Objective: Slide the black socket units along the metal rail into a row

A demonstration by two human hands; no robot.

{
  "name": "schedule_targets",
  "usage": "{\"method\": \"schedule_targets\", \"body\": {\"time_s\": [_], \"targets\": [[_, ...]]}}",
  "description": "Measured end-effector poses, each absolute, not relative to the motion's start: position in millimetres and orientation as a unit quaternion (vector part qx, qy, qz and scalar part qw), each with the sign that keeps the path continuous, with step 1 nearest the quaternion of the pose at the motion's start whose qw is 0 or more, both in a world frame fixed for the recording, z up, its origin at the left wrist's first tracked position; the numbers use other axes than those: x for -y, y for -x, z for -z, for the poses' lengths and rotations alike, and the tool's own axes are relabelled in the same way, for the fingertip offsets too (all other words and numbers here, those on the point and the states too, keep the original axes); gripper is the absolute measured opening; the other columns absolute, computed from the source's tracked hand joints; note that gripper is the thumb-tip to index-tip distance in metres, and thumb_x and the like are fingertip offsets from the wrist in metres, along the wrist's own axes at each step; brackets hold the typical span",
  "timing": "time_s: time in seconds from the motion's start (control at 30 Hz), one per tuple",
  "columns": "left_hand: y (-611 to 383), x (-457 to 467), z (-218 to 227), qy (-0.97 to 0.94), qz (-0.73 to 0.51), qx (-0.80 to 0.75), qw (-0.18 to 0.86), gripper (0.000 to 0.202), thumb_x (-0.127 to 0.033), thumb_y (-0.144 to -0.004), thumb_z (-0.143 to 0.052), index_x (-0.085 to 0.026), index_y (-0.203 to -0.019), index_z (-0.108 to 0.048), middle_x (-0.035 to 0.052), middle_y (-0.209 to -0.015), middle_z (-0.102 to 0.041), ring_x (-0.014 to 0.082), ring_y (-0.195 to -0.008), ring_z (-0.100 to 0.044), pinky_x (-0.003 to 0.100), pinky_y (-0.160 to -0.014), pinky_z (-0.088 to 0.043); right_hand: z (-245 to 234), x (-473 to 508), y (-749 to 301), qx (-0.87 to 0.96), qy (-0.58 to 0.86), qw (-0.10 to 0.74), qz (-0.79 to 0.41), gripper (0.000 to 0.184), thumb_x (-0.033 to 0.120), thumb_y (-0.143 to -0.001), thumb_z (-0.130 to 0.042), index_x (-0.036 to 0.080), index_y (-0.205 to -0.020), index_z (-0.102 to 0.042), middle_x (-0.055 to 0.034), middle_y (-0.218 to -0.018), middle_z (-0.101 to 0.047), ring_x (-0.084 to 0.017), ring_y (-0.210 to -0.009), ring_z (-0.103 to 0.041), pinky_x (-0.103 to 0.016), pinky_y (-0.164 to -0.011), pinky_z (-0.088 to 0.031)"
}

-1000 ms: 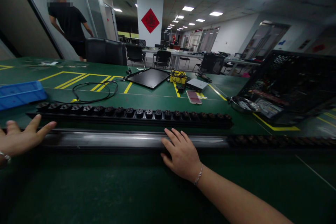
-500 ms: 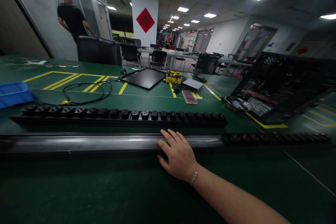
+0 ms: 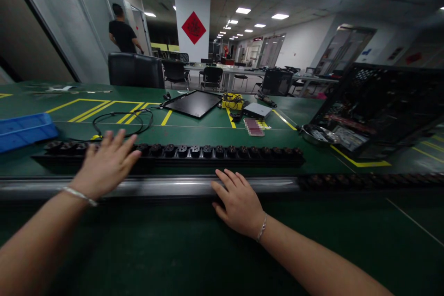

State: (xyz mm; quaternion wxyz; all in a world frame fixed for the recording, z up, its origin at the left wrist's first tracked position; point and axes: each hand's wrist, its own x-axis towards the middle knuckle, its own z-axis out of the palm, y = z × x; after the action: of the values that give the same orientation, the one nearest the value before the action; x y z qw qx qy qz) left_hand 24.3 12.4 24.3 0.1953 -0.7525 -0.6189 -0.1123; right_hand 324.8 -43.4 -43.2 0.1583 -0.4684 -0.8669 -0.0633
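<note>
My right hand [image 3: 240, 201] lies with fingers stretched over a long dark channel [image 3: 180, 186] that has a shiny bare stretch. At its right end a row of black socket modules [image 3: 350, 181] fills the channel. My left hand [image 3: 107, 162] is spread, with its fingers over the left part of a second black strip of sockets [image 3: 208, 159], which lies parallel behind the channel. Whether the left hand touches the strip or hovers above it, I cannot tell. Neither hand grips anything.
On the green table lie a blue bin [image 3: 27, 132], a looped black cable [image 3: 145, 122], a flat black panel [image 3: 194, 103], a yellow box [image 3: 231, 101], a grey box [image 3: 257, 110] and a metal bowl [image 3: 317, 135]. An open computer case [image 3: 385, 101] stands right. A person [image 3: 123, 32] is behind.
My left hand has come into view from the left, over the channel and the rear strip. My right hand stays on the channel. The person behind has moved right and farther off.
</note>
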Motion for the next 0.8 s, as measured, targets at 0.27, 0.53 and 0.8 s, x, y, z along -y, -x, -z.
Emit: {"method": "schedule_targets", "body": {"time_s": [0.27,0.53,0.8], "targets": [[-153,29,33,0.881,0.125,0.45,0.079,0.05,-0.045,-0.091,-0.034,-0.028,-0.138,-0.034,0.0054,-0.148,-0.031,0.0258,-0.136,-0.025,0.049,-0.106,-0.029,-7,36,-381,0.872,0.489,0.002,0.017,0.054,0.033,-0.079,-0.056,0.023,-0.131,-0.046,-0.0084,-0.135,-0.044,-0.024,-0.122,-0.043,-0.039,-0.101,-0.036],[-147,30,37,0.879,0.119,0.458,0.065,0.05,-0.048,-0.091,-0.032,-0.027,-0.137,-0.036,0.0069,-0.144,-0.038,0.0252,-0.132,-0.034,0.049,-0.105,-0.031,-49,14,-495,0.577,0.794,-0.189,0.006,0.04,0.038,-0.083,-0.046,0.014,-0.112,-0.06,-0.018,-0.105,-0.06,-0.031,-0.094,-0.059,-0.04,-0.077,-0.044],[-149,31,38,0.879,0.129,0.455,0.063,0.05,-0.046,-0.09,-0.036,-0.027,-0.136,-0.037,0.0071,-0.143,-0.039,0.0257,-0.132,-0.035,0.049,-0.105,-0.031,-35,4,-497,0.593,0.779,-0.2,-0.021,0.026,0.017,-0.074,-0.05,0.01,-0.09,-0.069,-0.0185,-0.095,-0.064,-0.026,-0.086,-0.062,-0.033,-0.072,-0.044]]}}
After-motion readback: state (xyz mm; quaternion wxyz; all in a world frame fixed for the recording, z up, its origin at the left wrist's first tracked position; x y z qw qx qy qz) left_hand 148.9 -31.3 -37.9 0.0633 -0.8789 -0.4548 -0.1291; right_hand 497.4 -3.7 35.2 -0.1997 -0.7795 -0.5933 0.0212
